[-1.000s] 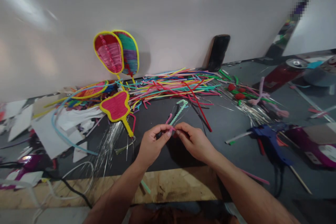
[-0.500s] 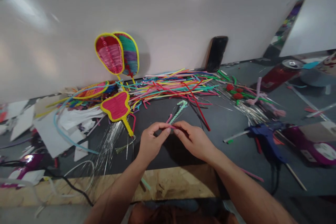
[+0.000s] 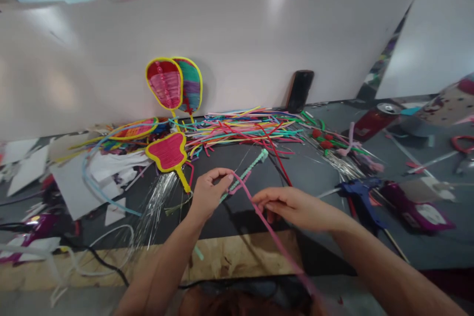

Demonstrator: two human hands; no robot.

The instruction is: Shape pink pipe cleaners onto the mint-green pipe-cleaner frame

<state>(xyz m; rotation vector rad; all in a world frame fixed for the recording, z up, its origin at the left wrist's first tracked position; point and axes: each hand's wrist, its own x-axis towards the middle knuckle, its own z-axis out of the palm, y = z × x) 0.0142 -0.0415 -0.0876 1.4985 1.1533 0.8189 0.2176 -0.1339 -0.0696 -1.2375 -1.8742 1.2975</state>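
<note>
A long pink pipe cleaner point(image 3: 272, 234) runs from my left hand point(image 3: 210, 195) down toward the lower right, its far end blurred. My left thumb and index finger pinch its upper end. Partway along, my right hand point(image 3: 301, 207) has its fingers curled and the fingertips at the pipe cleaner. Just beyond my left fingers is a twisted mint-green pipe-cleaner piece point(image 3: 255, 163), bent at its top, with a pink twisted part point(image 3: 237, 185) alongside. My left hand partly hides its lower end.
A heap of coloured pipe cleaners point(image 3: 244, 128) lies along the white panel. Yellow-rimmed fan shapes point(image 3: 166, 152) stand left, near silver wires point(image 3: 157, 207). A phone point(image 3: 299, 91) leans on the panel. To the right are a red can point(image 3: 374, 121) and a blue glue gun point(image 3: 365, 202).
My right hand has drawn away from my left, to the right and down. The long pink pipe cleaner now stretches out past it. The camera view has shifted slightly.
</note>
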